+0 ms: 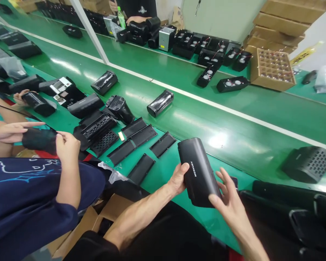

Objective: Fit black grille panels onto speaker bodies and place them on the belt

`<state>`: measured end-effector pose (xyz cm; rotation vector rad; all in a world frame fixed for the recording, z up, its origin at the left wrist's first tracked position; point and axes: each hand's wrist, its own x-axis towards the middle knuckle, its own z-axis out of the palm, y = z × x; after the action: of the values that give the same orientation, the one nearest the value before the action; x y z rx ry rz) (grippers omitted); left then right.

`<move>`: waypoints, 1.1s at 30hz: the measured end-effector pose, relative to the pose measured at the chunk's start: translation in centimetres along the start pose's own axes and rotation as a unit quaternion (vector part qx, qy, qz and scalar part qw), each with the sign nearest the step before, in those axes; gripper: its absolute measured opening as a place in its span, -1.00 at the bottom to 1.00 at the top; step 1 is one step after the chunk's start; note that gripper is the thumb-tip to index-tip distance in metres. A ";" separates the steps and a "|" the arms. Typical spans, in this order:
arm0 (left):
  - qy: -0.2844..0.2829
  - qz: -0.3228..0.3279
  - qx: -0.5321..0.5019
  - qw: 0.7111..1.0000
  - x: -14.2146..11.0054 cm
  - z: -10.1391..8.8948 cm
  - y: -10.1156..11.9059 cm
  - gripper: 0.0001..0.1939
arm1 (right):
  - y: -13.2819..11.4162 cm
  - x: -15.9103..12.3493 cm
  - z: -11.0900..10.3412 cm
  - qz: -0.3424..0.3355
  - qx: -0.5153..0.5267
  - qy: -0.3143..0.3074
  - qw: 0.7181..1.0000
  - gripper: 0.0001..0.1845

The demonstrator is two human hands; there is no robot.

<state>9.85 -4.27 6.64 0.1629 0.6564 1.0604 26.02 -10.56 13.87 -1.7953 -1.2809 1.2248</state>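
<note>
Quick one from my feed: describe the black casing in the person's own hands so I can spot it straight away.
Start at the green workbench, then go to its near edge, past the loose black panels. The curved black housing sits in the left hand, with the right hand beside it. Unlike the housings lying around it, it is held above the bench and shows white lettering.

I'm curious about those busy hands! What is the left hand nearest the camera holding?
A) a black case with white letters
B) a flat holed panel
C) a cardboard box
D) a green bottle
A. The left hand wraps around the black case, whose side shows white letters.
</note>
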 end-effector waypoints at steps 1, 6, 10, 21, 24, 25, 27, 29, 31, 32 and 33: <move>0.015 0.020 0.007 1.000 0.2 0.1 0.1 -0.22 | 0.4 -0.8 1.0 -0.005 0.023 0.039 0.999 0.13; 0.055 0.068 0.036 0.996 0.8 1.1 0.1 -0.18 | 0.7 -2.0 6.4 0.005 0.059 0.180 0.982 0.17; 0.046 0.047 0.069 0.995 0.8 1.0 -0.3 -0.17 | 0.8 -1.3 5.7 -0.005 0.049 0.240 0.970 0.05; -0.199 -0.111 0.400 0.888 0.1 -4.1 10.3 0.04 | 5.3 -5.9 -3.0 0.081 0.029 -0.022 0.996 -0.01; -0.174 -0.107 0.422 0.883 -1.3 -4.8 10.0 -0.06 | 6.2 -6.6 -1.7 0.080 0.053 -0.029 0.995 0.12; -0.168 -0.109 0.429 0.881 -1.9 -5.1 9.8 -0.06 | 6.4 -6.9 -1.3 0.080 0.062 -0.029 0.994 0.16; -0.176 -0.133 0.444 0.868 -3.1 -5.6 9.6 0.03 | 6.6 -7.6 -0.4 0.089 0.076 -0.028 0.993 0.19; -0.188 -0.163 0.459 0.853 -4.1 -5.8 9.7 0.12 | 6.5 -8.3 0.1 0.101 0.084 -0.017 0.991 0.09; -0.181 -0.171 0.469 0.848 -4.8 -5.7 9.7 0.08 | 6.3 -8.8 0.3 0.107 0.096 -0.008 0.990 -0.05; -0.171 -0.167 0.471 0.849 -5.1 -5.6 9.6 0.02 | 6.2 -8.9 0.4 0.111 0.104 -0.001 0.988 -0.10; -0.160 -0.162 0.471 0.852 -5.3 -5.5 9.5 -0.03 | 6.2 -8.9 0.4 0.118 0.116 0.004 0.986 -0.14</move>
<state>-2.15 -5.08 8.53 1.0256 0.8167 0.2916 27.00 -21.05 11.37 -1.8137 -0.8953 1.4297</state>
